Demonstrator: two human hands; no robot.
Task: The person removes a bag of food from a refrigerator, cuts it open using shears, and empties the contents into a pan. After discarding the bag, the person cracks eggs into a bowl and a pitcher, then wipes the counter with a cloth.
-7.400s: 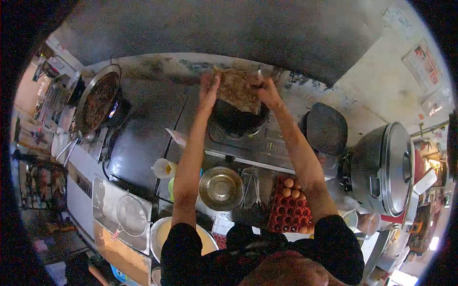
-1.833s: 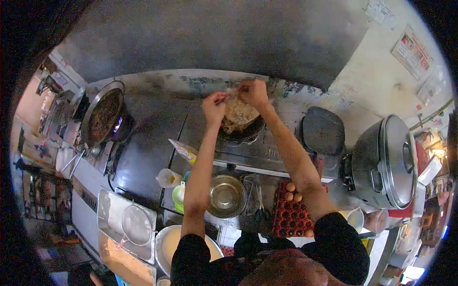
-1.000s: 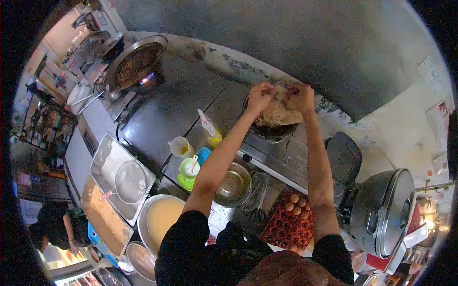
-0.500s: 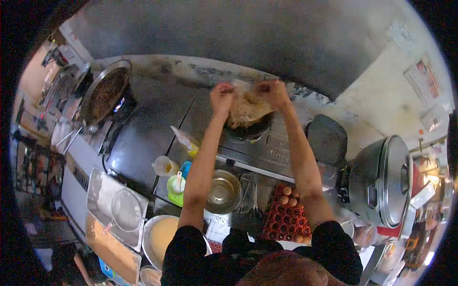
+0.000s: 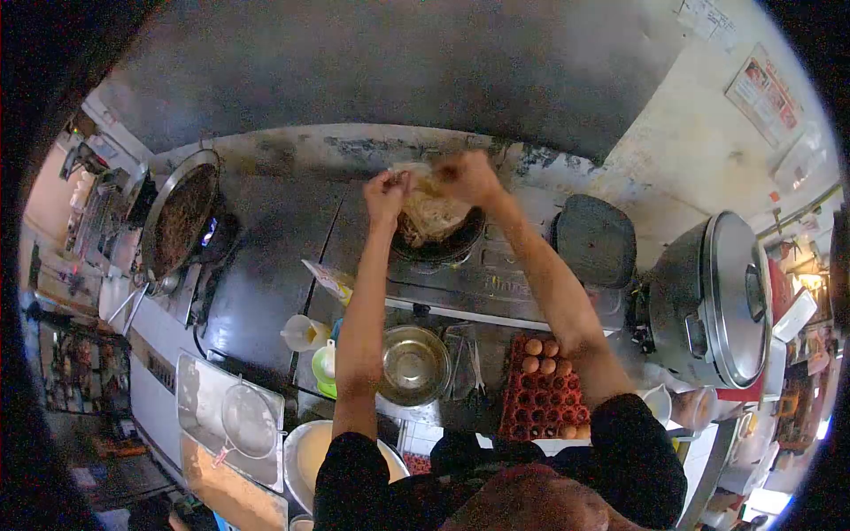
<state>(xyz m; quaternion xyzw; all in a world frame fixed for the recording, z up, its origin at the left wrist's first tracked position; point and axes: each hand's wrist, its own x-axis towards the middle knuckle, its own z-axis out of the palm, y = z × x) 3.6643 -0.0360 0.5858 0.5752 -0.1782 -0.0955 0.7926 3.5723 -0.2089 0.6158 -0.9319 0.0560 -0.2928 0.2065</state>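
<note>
Over a round dark pan on the stove, a thin, light brown, translucent bag-like sheet hangs between my hands. My left hand pinches its upper left edge with closed fingers. My right hand, slightly blurred, is closed at its upper right side. The lower part of the sheet reaches down to the pan's opening and looks pale and crumpled. What exactly the sheet holds is too small and blurred to tell.
Nearer me stand a steel bowl, scissors and a red egg tray. A large steel pot is at right, beside a dark square pan. At left are a wok, a strainer and a batter bowl.
Since the earliest frame, my hands have moved closer together above the pan, and the sheet is narrower and more bunched. The view has swung right and back again.
</note>
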